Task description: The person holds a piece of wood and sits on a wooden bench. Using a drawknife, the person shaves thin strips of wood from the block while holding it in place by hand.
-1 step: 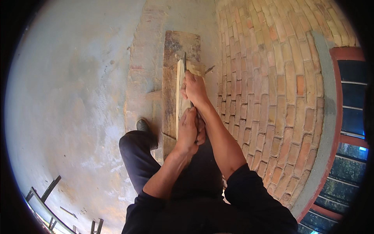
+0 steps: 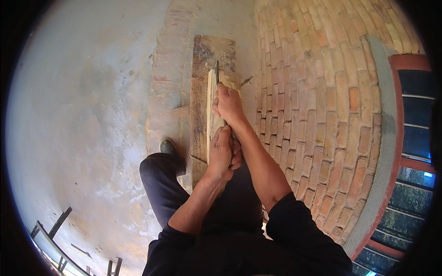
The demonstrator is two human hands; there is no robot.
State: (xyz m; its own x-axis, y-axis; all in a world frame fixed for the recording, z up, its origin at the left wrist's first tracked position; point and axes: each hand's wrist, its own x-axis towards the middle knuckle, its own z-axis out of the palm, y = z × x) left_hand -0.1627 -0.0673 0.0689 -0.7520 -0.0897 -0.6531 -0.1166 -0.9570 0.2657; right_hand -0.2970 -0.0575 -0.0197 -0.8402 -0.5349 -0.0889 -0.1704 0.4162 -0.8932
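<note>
Right hand [image 2: 229,103] grip closed on a dark tool [image 2: 217,71] over a pale board [image 2: 212,99]. Left hand [image 2: 222,152] grips the board's near end. Board stands on edge atop a plank [image 2: 202,83] beside brick wall [image 2: 313,106].

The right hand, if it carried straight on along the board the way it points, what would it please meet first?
Probably nothing on the pale board: the right hand holds a dark tool pointing past its far end, toward the worn plank beneath.
</note>
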